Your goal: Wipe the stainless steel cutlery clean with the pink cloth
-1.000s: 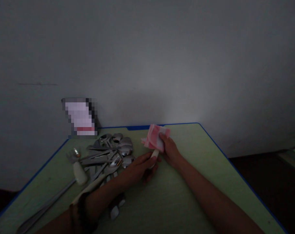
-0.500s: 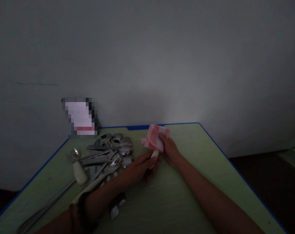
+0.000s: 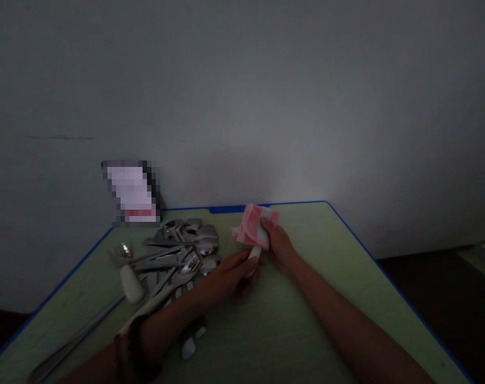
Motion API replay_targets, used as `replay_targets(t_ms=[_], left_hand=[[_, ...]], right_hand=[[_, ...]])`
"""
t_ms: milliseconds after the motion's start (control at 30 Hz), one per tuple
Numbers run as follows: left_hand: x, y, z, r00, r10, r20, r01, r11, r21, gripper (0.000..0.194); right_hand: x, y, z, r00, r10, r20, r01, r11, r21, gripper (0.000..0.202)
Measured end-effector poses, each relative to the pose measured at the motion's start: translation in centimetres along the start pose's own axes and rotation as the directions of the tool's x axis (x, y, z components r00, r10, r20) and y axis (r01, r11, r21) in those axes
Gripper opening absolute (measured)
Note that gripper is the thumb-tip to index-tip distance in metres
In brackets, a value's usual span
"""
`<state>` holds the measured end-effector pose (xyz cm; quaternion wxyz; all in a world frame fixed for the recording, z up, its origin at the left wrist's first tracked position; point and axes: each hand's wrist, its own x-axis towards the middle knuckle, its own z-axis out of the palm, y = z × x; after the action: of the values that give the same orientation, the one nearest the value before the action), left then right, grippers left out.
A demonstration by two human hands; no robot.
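Note:
My left hand is closed round a pale, off-white handle near the middle of the table. The handle's far end disappears under a folded pink and white cloth, so what it belongs to is hidden. My right hand pinches this cloth from the right, thumb on top. Left of my hands lies a pile of metal spoons and other cutlery. A fork with a thick pale handle rests at the pile's left side.
The light green table has a blue edge and stands against a grey wall. A blurred-out device with a bright screen leans at the back left corner. Long metal handles reach toward the front left.

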<state>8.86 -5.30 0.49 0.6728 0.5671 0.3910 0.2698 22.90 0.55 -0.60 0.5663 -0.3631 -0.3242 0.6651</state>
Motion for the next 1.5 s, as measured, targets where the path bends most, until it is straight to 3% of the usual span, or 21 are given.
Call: replay_targets(t_ms=[1500], left_hand=[[0.1, -0.11, 0.06, 1.0, 0.024, -0.006, -0.023, 1.0, 0.02, 0.034]], right_hand=[[0.27, 0.38, -0.34, 1.0, -0.01, 0.01, 0.011, 0.999, -0.049, 0.04]])
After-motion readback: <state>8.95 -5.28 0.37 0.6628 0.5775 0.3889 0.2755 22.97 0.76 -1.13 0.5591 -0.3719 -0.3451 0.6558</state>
